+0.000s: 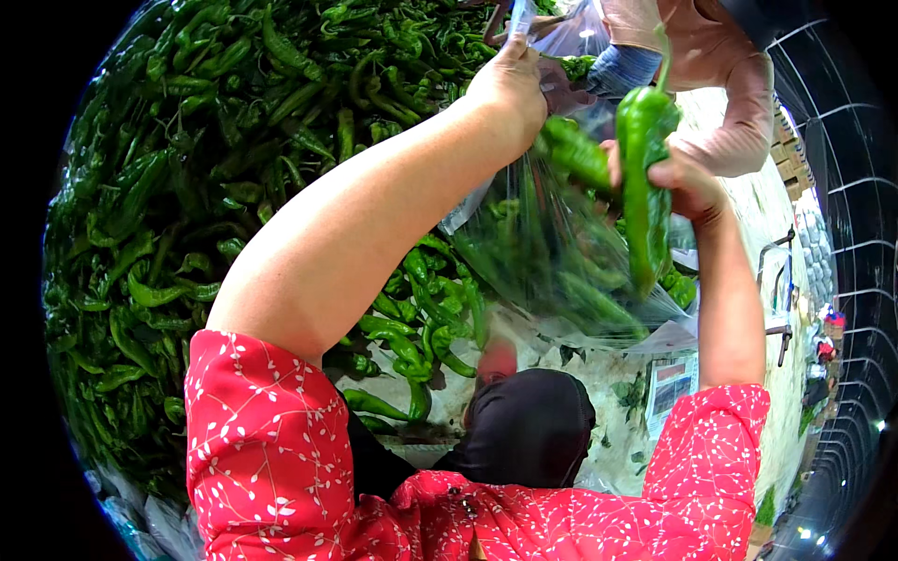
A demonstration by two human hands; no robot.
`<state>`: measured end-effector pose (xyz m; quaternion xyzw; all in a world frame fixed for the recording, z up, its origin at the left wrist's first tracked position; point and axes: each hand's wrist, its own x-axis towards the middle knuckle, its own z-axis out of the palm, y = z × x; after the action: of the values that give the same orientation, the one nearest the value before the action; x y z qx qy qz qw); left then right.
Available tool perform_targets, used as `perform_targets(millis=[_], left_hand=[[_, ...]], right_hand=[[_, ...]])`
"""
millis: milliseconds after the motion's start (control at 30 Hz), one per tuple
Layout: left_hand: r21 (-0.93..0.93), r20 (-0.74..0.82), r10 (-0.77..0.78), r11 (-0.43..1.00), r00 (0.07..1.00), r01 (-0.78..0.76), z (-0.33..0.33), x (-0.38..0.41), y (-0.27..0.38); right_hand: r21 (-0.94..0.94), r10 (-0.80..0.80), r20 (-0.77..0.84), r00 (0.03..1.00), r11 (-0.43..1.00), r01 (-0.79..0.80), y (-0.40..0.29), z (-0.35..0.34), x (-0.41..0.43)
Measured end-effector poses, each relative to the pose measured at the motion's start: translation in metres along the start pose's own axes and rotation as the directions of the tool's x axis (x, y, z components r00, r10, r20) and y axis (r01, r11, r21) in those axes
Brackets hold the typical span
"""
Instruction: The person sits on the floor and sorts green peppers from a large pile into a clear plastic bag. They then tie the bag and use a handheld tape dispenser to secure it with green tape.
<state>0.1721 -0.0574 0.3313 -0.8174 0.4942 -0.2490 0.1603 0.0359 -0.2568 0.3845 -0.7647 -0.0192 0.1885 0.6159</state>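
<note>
My left hand [515, 84] grips the top edge of a clear plastic bag [519, 186] and lifts it. Long green peppers [596, 291] show through the stretched film, low in the bag. My right hand [691, 182] holds a large green pepper [644, 189] upright at the bag's right side, its stem pointing up. A second, blurred green pepper [579, 154] juts left from the same hand, over the bag's opening. Some of my right fingers are hidden behind the peppers.
A big heap of green peppers [231, 140] fills the left side. Loose peppers [414, 350] lie on the pale ground before my knee [537, 428]. Another person's pink sleeve [747, 119] and hand [565, 91] are close beyond the bag. A dark metal frame [782, 294] stands at right.
</note>
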Motion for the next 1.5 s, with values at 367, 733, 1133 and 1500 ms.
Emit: perform_targets(millis=[367,733,1133,1500], left_hand=[[-0.443,-0.411,0.028,0.867,0.911,-0.227,0.02,-0.03,-0.006],[-0.44,-0.642,-0.029,0.832,0.766,-0.337,0.036,-0.033,-0.008],[-0.47,-0.566,-0.001,0.822,0.824,-0.322,0.03,-0.033,-0.006],[-0.502,-0.492,0.013,0.813,0.871,-0.296,0.032,-0.037,-0.011]], right_hand=[[-0.065,0.226,-0.269,0.936,0.966,-0.251,0.011,-0.046,-0.063],[0.394,0.24,-0.205,0.949,0.908,-0.144,0.079,0.025,0.05],[-0.224,0.354,-0.321,0.879,0.873,-0.434,0.052,0.058,0.072],[-0.811,0.004,-0.287,0.958,0.532,-0.245,0.08,0.08,0.089]])
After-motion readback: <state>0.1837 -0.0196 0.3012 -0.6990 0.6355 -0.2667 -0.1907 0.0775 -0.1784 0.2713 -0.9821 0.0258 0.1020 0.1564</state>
